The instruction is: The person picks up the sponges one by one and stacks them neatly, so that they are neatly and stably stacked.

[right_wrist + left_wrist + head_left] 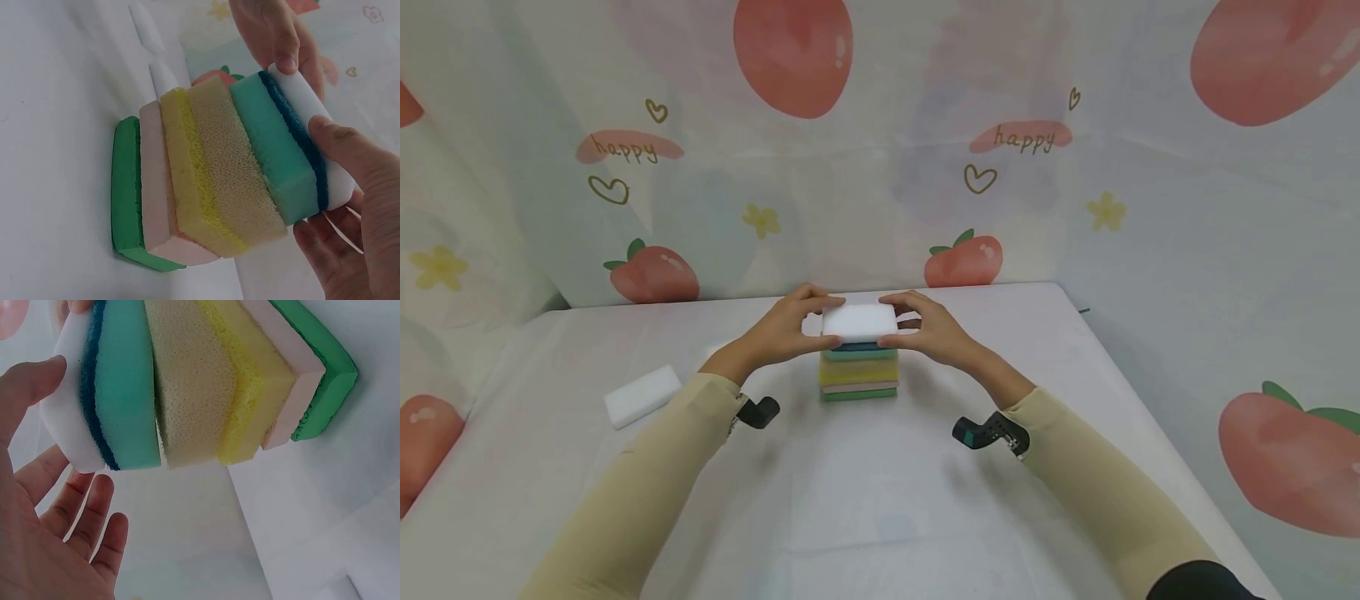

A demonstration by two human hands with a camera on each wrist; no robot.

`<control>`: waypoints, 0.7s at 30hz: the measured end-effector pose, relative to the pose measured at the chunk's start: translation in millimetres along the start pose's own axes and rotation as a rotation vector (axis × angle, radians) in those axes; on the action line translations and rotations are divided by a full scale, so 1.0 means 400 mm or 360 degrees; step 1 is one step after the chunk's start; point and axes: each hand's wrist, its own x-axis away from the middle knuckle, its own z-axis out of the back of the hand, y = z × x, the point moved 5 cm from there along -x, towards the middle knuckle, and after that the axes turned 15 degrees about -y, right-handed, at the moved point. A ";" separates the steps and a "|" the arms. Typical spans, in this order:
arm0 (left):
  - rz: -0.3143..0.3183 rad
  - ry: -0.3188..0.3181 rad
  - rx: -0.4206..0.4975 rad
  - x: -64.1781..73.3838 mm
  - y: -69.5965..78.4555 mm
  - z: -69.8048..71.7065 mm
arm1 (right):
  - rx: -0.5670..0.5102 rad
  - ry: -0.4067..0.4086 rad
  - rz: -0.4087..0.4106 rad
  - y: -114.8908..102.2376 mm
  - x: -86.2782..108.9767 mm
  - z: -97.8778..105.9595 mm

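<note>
A stack of sponges (pixel 859 371) stands on the table. From the bottom it shows a green sponge (pixel 127 187), a pink one (pixel 155 187), a pale one with a yellow layer (pixel 203 212), a beige porous one (pixel 237 162) and a teal one (pixel 128 387) with a dark blue layer. A white sponge (pixel 859 322) lies on top, against the blue layer. My left hand (pixel 782 332) pinches its left end between thumb and fingers. On the right end, my right hand (pixel 936 332) does the same. Some fingers are hidden behind the sponge in the head view.
Another white sponge (pixel 642 397) rests on the white-covered table (pixel 880 500), left of the stack. A further white piece (pixel 713 350) is mostly hidden by the left wrist. A printed cloth (pixel 865 192) hangs behind the table's back edge.
</note>
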 end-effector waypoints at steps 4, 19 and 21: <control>0.0004 0.0006 -0.0003 0.007 -0.010 0.002 | 0.0003 0.0006 -0.0004 0.004 -0.002 -0.001; 0.0095 0.0085 -0.0101 0.088 -0.080 0.043 | 0.0005 0.0000 -0.0036 -0.094 0.032 -0.006; 0.0134 0.0096 -0.0123 0.101 -0.103 0.050 | 0.0014 0.0001 -0.0032 -0.100 0.035 -0.007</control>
